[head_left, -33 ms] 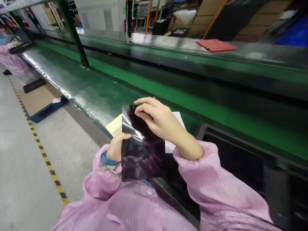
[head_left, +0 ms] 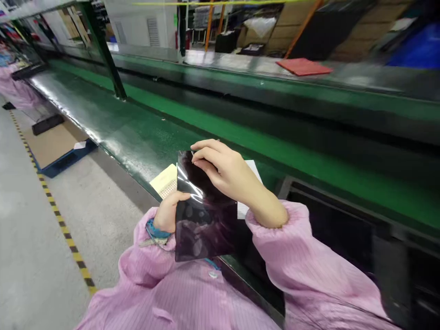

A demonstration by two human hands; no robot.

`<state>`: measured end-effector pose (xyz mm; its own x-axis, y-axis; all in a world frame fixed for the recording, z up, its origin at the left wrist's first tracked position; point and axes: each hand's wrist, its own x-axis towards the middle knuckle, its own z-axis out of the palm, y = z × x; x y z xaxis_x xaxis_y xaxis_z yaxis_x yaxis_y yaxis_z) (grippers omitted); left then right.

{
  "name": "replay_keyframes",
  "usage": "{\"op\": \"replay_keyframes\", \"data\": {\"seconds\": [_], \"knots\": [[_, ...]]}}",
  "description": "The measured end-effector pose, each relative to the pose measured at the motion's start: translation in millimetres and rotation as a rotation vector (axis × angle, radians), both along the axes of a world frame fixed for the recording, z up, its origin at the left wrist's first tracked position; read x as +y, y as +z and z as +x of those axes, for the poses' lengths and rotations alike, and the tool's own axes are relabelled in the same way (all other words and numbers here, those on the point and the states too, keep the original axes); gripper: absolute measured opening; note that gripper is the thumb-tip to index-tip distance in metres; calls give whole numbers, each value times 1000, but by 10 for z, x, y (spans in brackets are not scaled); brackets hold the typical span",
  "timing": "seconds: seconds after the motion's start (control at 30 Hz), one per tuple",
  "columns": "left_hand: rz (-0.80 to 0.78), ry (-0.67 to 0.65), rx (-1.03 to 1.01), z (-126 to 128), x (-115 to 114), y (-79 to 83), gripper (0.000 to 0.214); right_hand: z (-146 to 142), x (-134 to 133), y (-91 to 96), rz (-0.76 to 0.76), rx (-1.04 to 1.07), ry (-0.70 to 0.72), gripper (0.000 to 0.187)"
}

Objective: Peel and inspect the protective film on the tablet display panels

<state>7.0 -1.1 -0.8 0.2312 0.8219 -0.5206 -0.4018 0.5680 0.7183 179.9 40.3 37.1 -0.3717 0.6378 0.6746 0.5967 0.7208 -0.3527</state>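
Shifts the dark glossy panel (head_left: 206, 224) slightly rightward with the left hand (head_left: 167, 211), bringing its left edge a little nearer to the fingers of the right hand (head_left: 223, 167). Uncovers more of the dotted part of the yellow card (head_left: 165, 180), and leaves a narrower piece of the white paper (head_left: 242, 211) showing. Turns the view slightly up and right, revealing a thin yellow strip (head_left: 220, 3) along the top.

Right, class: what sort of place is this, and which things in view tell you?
Probably a factory or workshop floor: a long green workbench runs into the distance, black-and-yellow striped tape marks the grey floor, and what look like cardboard boxes stand behind.
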Motion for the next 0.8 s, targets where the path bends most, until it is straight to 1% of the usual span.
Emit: {"op": "replay_keyframes", "data": {"seconds": [0.13,0.27,0.4,0.47,0.57,0.6,0.63,0.67,0.7,0.73,0.77,0.8], "knots": [[89,-22,-1,240,-20,-11,22,122,15,-1,110,-24,-99,11],[210,-91,37,382,0,1,27,208,18,36,281,-148,-227,11],[335,-151,130,443,32,8,31,234,10,84,448,-260,-307,14],[388,-205,150,453,50,24,29,232,-11,106,498,-291,-333,17],[464,-245,184,450,81,56,27,229,-60,150,543,-354,-368,20],[488,-259,194,443,91,63,26,232,-75,173,531,-367,-381,20],[508,-283,202,433,100,67,25,240,-86,203,487,-356,-391,19],[524,-312,208,420,107,67,24,253,-90,240,397,-308,-389,15],[533,-345,211,404,112,65,23,272,-87,283,257,-223,-365,7],[538,-378,216,388,115,61,23,296,-77,330,84,-110,-323,2],[539,-404,227,372,114,57,23,327,-62,375,-90,13,-280,10],[535,-421,245,361,111,54,24,362,-48,413,-221,124,-262,18]]}}
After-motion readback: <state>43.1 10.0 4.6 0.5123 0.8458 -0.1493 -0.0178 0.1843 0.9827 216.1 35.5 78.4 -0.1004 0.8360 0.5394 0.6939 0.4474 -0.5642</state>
